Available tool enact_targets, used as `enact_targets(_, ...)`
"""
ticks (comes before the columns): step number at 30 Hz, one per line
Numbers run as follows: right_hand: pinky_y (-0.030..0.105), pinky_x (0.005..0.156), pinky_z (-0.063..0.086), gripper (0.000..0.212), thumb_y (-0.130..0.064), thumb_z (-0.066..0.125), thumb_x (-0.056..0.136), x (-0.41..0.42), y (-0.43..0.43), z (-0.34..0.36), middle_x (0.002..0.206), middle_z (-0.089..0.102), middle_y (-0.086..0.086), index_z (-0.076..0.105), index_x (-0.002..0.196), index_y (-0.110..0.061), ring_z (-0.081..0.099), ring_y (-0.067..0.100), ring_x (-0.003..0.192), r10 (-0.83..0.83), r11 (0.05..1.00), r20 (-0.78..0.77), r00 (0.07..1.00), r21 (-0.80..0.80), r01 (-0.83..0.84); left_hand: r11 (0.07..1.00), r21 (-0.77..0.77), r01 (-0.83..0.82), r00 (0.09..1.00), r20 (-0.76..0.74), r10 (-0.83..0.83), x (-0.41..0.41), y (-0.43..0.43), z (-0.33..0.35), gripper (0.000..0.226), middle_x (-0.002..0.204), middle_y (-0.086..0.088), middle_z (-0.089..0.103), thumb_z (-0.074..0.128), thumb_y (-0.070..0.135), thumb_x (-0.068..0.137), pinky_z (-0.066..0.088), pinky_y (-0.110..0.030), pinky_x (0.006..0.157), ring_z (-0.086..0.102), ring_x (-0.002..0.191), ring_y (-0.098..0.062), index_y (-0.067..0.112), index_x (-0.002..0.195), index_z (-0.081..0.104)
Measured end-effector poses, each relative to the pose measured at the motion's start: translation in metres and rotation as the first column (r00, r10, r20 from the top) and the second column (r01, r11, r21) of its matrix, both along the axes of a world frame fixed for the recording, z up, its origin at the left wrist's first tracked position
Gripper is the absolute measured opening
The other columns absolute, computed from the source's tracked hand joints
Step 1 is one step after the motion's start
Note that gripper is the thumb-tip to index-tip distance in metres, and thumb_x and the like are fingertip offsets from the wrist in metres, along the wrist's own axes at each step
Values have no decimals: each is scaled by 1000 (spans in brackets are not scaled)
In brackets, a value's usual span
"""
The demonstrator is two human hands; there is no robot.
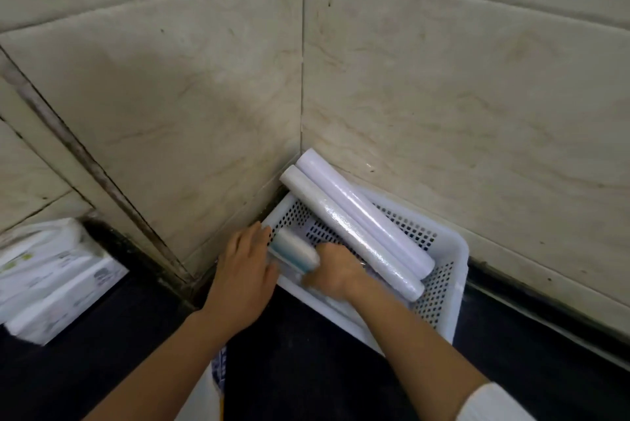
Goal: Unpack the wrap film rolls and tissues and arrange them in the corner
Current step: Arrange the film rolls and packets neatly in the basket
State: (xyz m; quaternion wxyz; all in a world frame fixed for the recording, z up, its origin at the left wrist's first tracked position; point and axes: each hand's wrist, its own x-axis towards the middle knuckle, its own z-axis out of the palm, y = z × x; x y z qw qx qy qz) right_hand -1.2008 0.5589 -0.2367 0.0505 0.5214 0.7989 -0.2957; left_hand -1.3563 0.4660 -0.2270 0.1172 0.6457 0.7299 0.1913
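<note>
A white perforated basket sits in the tiled corner on a dark counter. Two long white wrap film rolls lie side by side in it, their far ends leaning on the rim toward the corner. My right hand is shut on a shorter roll with a teal band, held over the basket's left end; the roll is blurred. My left hand rests flat, fingers apart, against the left side of that roll and the basket's rim. Tissue packs in clear wrap lie at the far left.
Beige tiled walls meet right behind the basket. The dark counter runs along the front and both sides. The top of a white bag shows between my forearms at the bottom edge.
</note>
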Motion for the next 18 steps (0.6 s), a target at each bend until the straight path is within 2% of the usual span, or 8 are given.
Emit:
enact_targets(3,44,103,34,70,-58,56,84,-6,-6,-27,138,42,14,43,134,-10,37,32,127,24,997,96,995,76,-31,995,-101,-23,993,111,34,2,-3,-14,59,162,-6,-1,30,27,102,5,-36,121,2,148,-20,15,152,1)
enact_targets(7,51,109,22,86,-73,41,81,2,-3,-35,146,31,10,26,146,-18,25,29,135,62,989,205,977,120,-88,997,-66,-37,988,147,47,6,-2,-23,59,162,-6,-6,27,28,102,3,-37,122,-3,149,-18,15,151,-2)
enact_targets(9,52,111,23,97,-80,41,73,1,-1,-28,147,30,8,26,148,-20,25,29,137,46,999,163,986,21,-50,997,-66,-36,988,148,46,5,-2,-26,59,162,-6,-5,27,30,102,6,-41,122,-2,149,-19,15,152,-2)
enact_targets(11,47,107,33,105,-85,43,62,0,1,-14,143,39,9,39,140,-17,36,29,131,-16,999,57,998,-50,19,994,-107,-39,992,117,51,4,-2,-26,60,162,-4,-9,23,34,102,5,-43,122,-7,148,-18,18,152,-6)
enact_targets(12,42,100,39,101,-85,45,59,1,1,-7,136,46,9,47,131,-15,44,27,123,-28,998,10,1000,-53,29,990,-136,-46,993,100,60,3,-1,-26,61,162,-2,-11,22,36,101,2,-43,122,-10,148,-18,20,151,-9)
enact_targets(14,37,88,47,77,-74,54,68,7,-2,7,119,58,6,57,112,-11,55,23,105,-24,999,-89,996,-33,21,984,-169,-61,993,94,78,4,-1,-21,62,161,1,-13,20,40,101,-1,-43,121,-13,147,-17,22,151,-12)
enact_targets(16,37,90,50,58,-53,62,81,17,-11,18,118,64,8,62,113,-5,61,24,102,-65,998,-246,967,-35,59,987,-130,-92,983,150,111,7,-9,-14,62,162,3,-9,21,42,101,-1,-40,121,-10,148,-16,23,151,-10)
enact_targets(18,19,83,49,46,-38,63,87,30,-26,31,119,66,8,63,118,-3,61,21,106,-155,988,-381,911,-44,150,987,-45,-154,964,214,161,14,-27,-9,62,162,1,-2,27,41,100,1,-36,120,-3,148,-16,23,152,-2)
